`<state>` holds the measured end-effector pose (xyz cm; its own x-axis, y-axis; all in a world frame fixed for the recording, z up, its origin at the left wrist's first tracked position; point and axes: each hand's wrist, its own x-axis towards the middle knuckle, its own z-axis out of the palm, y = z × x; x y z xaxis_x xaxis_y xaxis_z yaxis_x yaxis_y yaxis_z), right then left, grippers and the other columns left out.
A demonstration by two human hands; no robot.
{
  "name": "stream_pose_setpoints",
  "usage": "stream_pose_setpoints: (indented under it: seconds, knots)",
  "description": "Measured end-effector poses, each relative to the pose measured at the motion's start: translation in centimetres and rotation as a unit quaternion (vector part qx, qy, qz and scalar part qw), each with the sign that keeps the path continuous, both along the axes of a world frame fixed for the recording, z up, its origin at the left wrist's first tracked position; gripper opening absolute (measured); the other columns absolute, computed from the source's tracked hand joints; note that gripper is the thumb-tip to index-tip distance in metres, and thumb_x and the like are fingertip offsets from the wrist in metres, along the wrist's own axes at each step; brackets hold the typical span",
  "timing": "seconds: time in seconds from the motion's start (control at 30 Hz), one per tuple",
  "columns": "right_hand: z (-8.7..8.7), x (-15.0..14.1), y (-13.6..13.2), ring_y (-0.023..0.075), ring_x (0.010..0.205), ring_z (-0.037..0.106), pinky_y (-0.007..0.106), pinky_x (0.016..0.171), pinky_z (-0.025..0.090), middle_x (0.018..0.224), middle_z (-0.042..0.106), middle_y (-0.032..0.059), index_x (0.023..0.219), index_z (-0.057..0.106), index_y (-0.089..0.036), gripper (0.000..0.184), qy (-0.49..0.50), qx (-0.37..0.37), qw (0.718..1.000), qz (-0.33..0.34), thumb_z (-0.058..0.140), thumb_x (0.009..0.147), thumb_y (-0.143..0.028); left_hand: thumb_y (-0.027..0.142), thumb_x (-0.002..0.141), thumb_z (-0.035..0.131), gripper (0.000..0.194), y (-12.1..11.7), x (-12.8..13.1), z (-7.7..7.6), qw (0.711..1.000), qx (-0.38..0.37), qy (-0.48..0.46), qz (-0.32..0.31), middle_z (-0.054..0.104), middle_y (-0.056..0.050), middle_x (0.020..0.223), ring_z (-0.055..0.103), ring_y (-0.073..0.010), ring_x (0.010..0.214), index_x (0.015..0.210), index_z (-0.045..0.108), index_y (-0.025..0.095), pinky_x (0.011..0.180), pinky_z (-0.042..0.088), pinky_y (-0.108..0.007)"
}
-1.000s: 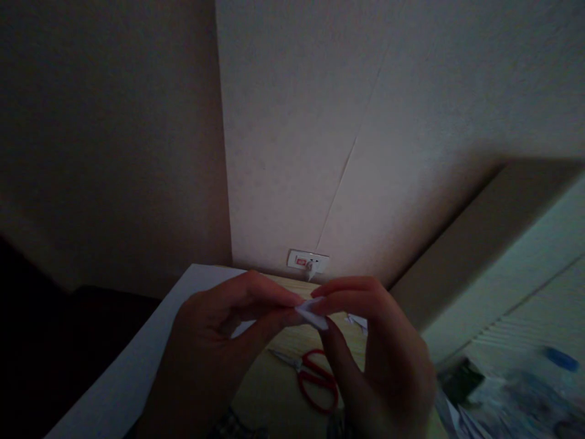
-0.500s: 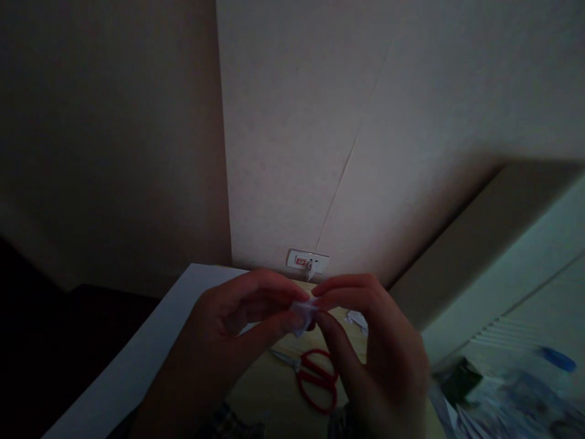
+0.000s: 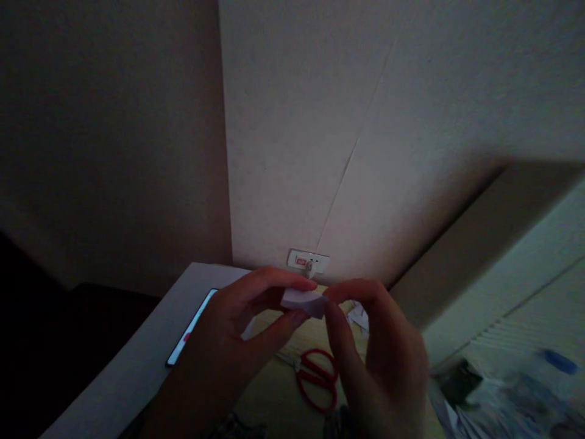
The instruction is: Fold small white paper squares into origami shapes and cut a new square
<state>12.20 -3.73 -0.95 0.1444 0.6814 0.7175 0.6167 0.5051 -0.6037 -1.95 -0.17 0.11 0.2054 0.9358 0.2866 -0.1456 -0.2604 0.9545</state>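
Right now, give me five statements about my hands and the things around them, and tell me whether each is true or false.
1. The left hand and the right hand both hold the small folded white paper. True.
2. The scissors have blue handles. False: the handles are red.
3. A phone with a lit screen is partly hidden by the left hand. True.
4. The right hand is gripping the scissors. False: they lie on the wooden tabletop, and that hand pinches the paper's end.
5. The wall socket has nothing plugged into it. False: a plug is in it.
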Motion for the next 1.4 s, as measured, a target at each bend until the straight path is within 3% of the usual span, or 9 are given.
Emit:
stream_pose_setpoints:
  seconds: [0.17,0.37,0.47,0.57,0.7,0.93,1.2,1.4]
  knots:
    - [-0.1,0.1,0.0,0.0101,0.069,0.065,0.016,0.053,0.048,0.075,0.066,-0.0064,0.086,0.058,-0.027,0.017,0.012,-0.007,1.0,0.008,0.055,0.086,-0.01,0.013,0.075,0.07,0.018,-0.3,0.0,0.1,1.0,-0.005,0.006,0.019,0.076,0.005,0.083,0.072,-0.0131,0.079,0.08,0.077,0.029,0.076,0.057,-0.017]
    - [0.4,-0.2,0.1,0.0098,0.081,0.066,0.018,0.072,0.053,0.088,0.068,-0.0044,0.099,0.062,-0.026,0.023,-0.013,0.012,0.999,0.044,0.058,0.084,-0.009,0.011,0.072,0.068,0.023,-0.1,0.1,0.0,0.998,-0.009,0.034,0.052,0.077,0.003,0.085,0.072,-0.016,0.081,0.087,0.076,0.027,0.074,0.058,-0.021]
    - [0.6,-0.2,0.3,0.009,0.086,0.065,0.017,0.076,0.053,0.093,0.066,-0.0026,0.098,0.066,-0.025,0.024,-0.038,0.032,0.997,0.058,0.059,0.085,-0.006,0.007,0.069,0.066,0.027,0.0,0.2,-0.1,0.998,0.03,0.038,0.047,0.076,0.005,0.083,0.071,-0.0141,0.08,0.084,0.074,0.028,0.074,0.056,-0.019]
    - [0.5,0.0,0.4,0.0093,0.086,0.064,0.018,0.074,0.053,0.092,0.063,-0.0021,0.091,0.067,-0.026,0.026,-0.044,0.045,0.997,0.051,0.057,0.084,-0.003,0.01,0.069,0.066,0.02,-0.1,0.2,0.1,0.997,0.04,0.033,0.051,0.074,0.005,0.078,0.07,-0.0146,0.078,0.077,0.072,0.027,0.073,0.056,-0.02]
    - [0.3,0.2,0.3,0.009,0.086,0.063,0.017,0.073,0.053,0.093,0.063,-0.0027,0.09,0.067,-0.026,0.027,-0.047,0.063,0.996,0.041,0.057,0.084,-0.002,0.015,0.069,0.065,0.013,-0.3,0.2,0.4,0.998,-0.002,0.026,0.051,0.073,0.003,0.073,0.069,-0.0168,0.075,0.071,0.071,0.026,0.073,0.056,-0.023]
    - [-0.4,0.5,0.1,0.0126,0.084,0.064,0.024,0.069,0.052,0.095,0.064,-0.0007,0.1,0.067,-0.026,0.029,-0.07,0.094,0.992,0.047,0.056,0.087,-0.002,0.02,0.073,0.067,0.008,-0.5,0.2,0.4,0.998,-0.046,-0.028,0.021,0.072,0.005,0.067,0.07,-0.0145,0.071,0.069,0.07,0.025,0.069,0.055,-0.021]
    - [-0.6,0.6,0.6,0.0152,0.073,0.065,0.027,0.057,0.051,0.086,0.067,0.0009,0.095,0.066,-0.026,0.024,-0.064,0.158,0.984,0.05,0.059,0.087,-0.004,0.02,0.071,0.069,0.005,-0.6,0.0,0.4,0.995,-0.079,-0.057,0.001,0.074,0.003,0.068,0.072,-0.0174,0.071,0.068,0.068,0.023,0.067,0.057,-0.024]
    - [-0.5,0.4,0.2,0.015,0.082,0.063,0.028,0.064,0.049,0.092,0.065,0.0014,0.095,0.065,-0.024,0.026,-0.047,0.127,0.989,0.053,0.051,0.086,-0.004,0.016,0.072,0.067,0.01,-0.4,-0.1,0.3,0.997,-0.049,-0.063,0.006,0.073,0.005,0.07,0.072,-0.0148,0.073,0.07,0.07,0.025,0.07,0.057,-0.021]
